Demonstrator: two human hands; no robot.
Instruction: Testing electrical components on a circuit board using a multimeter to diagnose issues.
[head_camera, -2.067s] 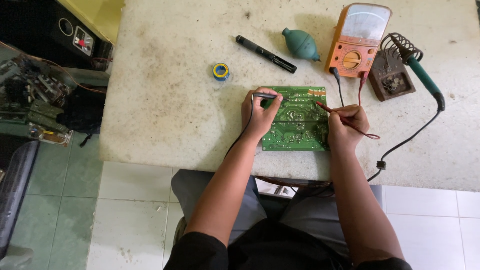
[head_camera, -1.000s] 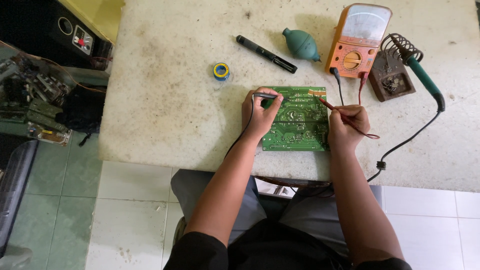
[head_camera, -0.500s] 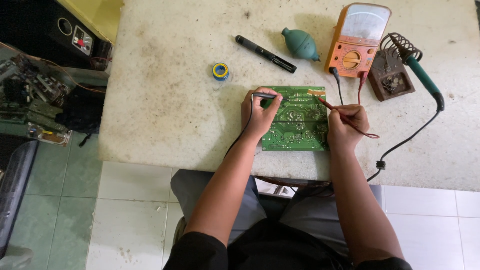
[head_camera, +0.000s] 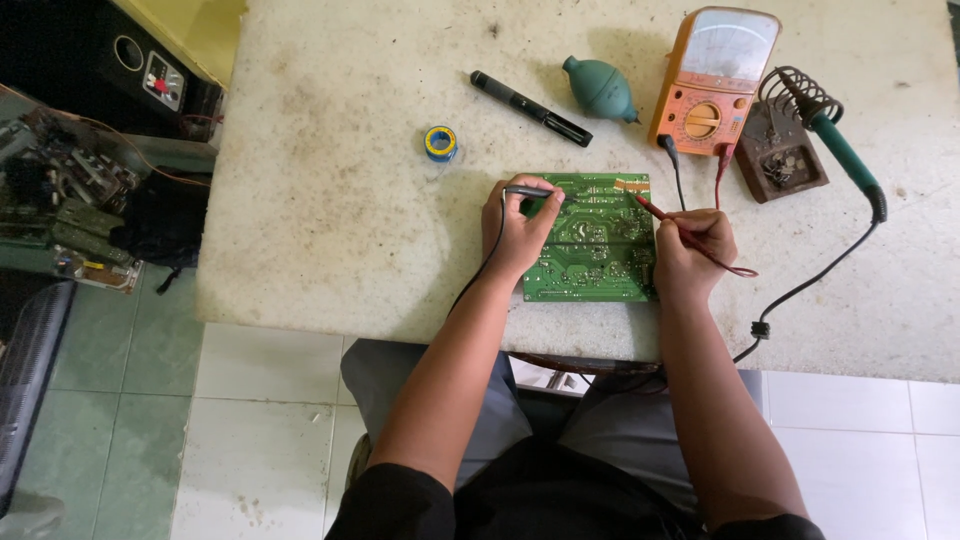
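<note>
Left hand: my grip is closed around the black probe, pinched like a pen so its tip lies across the upper left of the board and I can steady it with the heel of my hand on the board's edge.
Right hand: my grip is closed on the red probe, held slantwise so the point reaches in from the right toward the board's top right corner.
Circuit board: green, solder side up, flat on the bench between my two hands; it lies just under both probe tips, its left edge beneath my left fingers, its right edge touching my right hand.
Bench: pale, stained top; the board sits near its front edge, close to my body so both wrists can rest.
Leads: black and red wires run from the probes up to the meter.
Meter: orange analogue type, standing just beyond the board, dial facing me so I can read it.
Soldering iron: parked in its coil stand to the right, well apart from my hands.
Solder roll: beyond my left hand.
Black pen-like tool and teal blower bulb: farthest back, out of the way.
</note>
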